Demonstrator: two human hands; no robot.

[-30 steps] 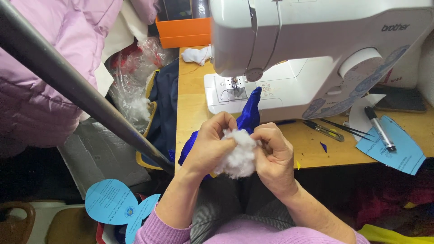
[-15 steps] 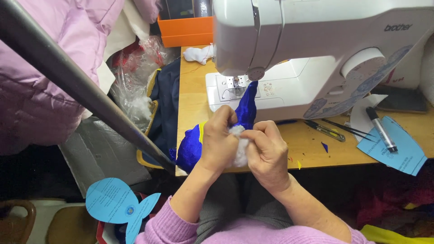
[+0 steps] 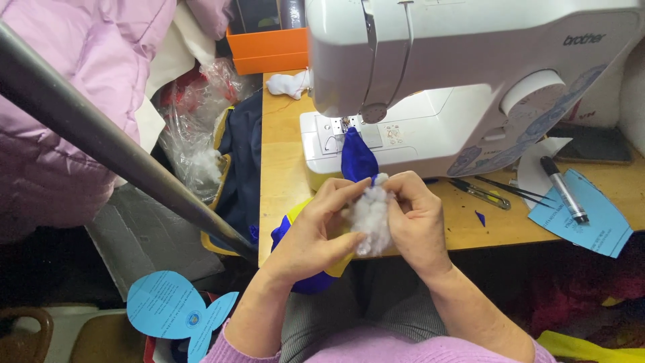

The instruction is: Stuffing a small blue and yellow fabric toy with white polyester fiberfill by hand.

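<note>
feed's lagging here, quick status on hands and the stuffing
Left hand and right hand both pinching white stuffing. Blue fabric piece beneath. Nothing blocking.

A small home sewing corner or hobby workshop is shown. A white sewing machine is set on a narrow wooden desk, with blue fabric fed under its needle. Blue paper pattern pieces, a marker pen and slim metal tools are scattered beside it. An orange box, a clear plastic bag of white stuffing and a pink padded jacket are crowded around the desk.
</note>
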